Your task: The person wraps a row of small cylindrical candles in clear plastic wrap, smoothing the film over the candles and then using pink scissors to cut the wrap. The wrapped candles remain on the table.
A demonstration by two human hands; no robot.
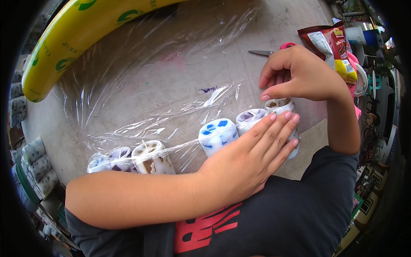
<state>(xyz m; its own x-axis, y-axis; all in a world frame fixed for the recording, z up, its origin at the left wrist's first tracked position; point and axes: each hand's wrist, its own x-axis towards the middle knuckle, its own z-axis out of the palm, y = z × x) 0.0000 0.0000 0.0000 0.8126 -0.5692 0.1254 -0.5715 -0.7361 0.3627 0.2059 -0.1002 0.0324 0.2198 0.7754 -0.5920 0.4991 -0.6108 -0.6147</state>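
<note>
Clear plastic film [167, 137] stretches across the table and over a row of white cylinders with coloured patches, which look like candles. My left hand [257, 147] lies with fingers straight and together on the film-covered right-hand group, partly hiding it. Beside it stand a blue-spotted candle [217, 133] and a purple-marked candle [250, 116]. Just above a brown-marked candle [274, 103], my right hand [295, 73] is loosely curled, with a gap between thumb and fingers. Farther left, a brown-patched candle [150, 160] and a purple one [120, 155] sit under the film.
A large yellow roll [55, 51] with green marks, at the far left, carries the film. Scissors [262, 52] with pink handles and a dark red snack bag [329, 45] lie at the far right. Patterned wrapped bundles [38, 162] are stacked beyond the table's left edge.
</note>
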